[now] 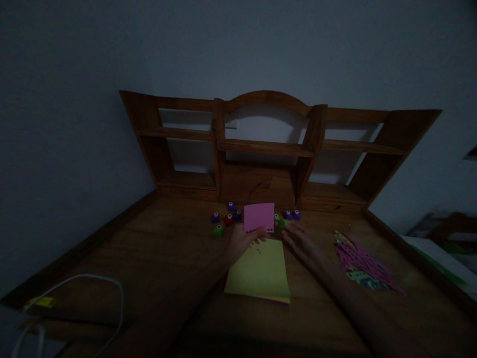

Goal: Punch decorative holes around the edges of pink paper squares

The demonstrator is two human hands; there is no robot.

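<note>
My left hand (240, 242) grips the lower edge of a pink sheet of paper (259, 217), held upright above a stack of yellow paper (259, 273). A row of small dark cut-outs runs along the pink sheet's bottom edge. Tiny pink bits (258, 251) lie on the top yellow sheet. To the right, my right hand (300, 241) has its fingers stretched out, fingertips beside a green craft punch (282, 224); whether they touch it I cannot tell. Another green punch (276, 217) sits partly hidden by the pink sheet.
Several small punches, including a red one (228, 219), a green one (218, 230) and purple ones (296, 214), stand on the wooden desk (167, 238). A pile of pink, yellow and blue strips (363, 263) lies right. A wooden shelf (264, 146) rises behind; a white cable (121, 298) loops left.
</note>
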